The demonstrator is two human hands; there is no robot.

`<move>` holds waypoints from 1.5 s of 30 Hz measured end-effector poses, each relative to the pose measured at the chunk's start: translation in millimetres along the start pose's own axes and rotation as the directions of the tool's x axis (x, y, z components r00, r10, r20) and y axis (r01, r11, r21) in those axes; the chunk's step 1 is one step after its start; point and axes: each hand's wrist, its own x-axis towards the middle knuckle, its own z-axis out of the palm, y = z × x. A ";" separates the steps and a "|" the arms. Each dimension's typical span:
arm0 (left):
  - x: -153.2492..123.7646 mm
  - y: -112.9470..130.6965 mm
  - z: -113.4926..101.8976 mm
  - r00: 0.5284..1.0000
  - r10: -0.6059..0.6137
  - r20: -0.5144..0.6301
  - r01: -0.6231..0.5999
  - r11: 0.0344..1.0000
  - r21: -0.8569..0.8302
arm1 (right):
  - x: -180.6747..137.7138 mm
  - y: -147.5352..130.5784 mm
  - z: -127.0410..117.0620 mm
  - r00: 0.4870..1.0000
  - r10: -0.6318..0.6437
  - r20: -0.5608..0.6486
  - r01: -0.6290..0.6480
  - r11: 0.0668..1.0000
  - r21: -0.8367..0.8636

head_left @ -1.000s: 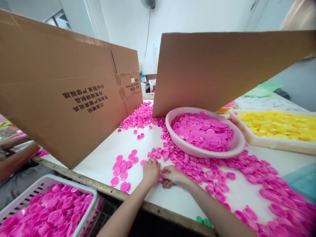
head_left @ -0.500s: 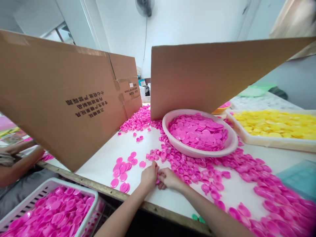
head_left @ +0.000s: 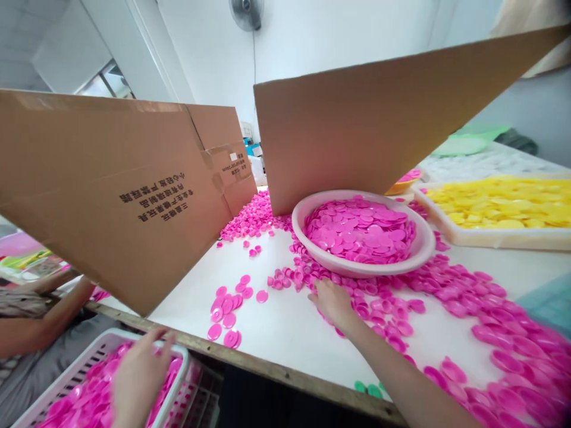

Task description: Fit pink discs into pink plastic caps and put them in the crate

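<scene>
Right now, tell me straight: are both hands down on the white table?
No, the left hand is over the white plastic crate of pink discs, and only the right hand is at the table.

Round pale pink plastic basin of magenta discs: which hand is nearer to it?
Right. The right hand lies among loose magenta caps just below the basin's front rim; the left hand is farther off, over the white plastic crate.
</scene>
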 end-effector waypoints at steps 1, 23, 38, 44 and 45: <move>-1.4 30.1 16.1 0.995 0.078 0.058 -0.073 0.994 -0.080 | -0.6 -3.0 5.3 1.000 0.003 0.005 -0.003 1.000 -0.026; -14.4 168.0 113.5 0.885 0.445 0.138 -0.157 0.563 -0.811 | -6.6 -27.5 41.0 0.952 -0.303 0.054 0.229 0.815 0.532; -36.2 183.5 124.3 0.773 0.510 0.376 -0.069 0.658 -0.750 | -4.7 -22.0 54.1 0.929 -0.163 0.331 -0.140 0.674 0.725; -39.3 187.0 114.3 0.781 0.522 0.343 -0.217 0.741 -0.636 | -5.4 -27.9 43.7 0.898 -0.104 0.428 -0.262 0.653 0.710; -39.3 188.3 112.4 0.790 0.524 0.318 -0.266 0.761 -0.592 | -5.2 -28.6 43.4 0.885 -0.083 0.459 -0.303 0.647 0.700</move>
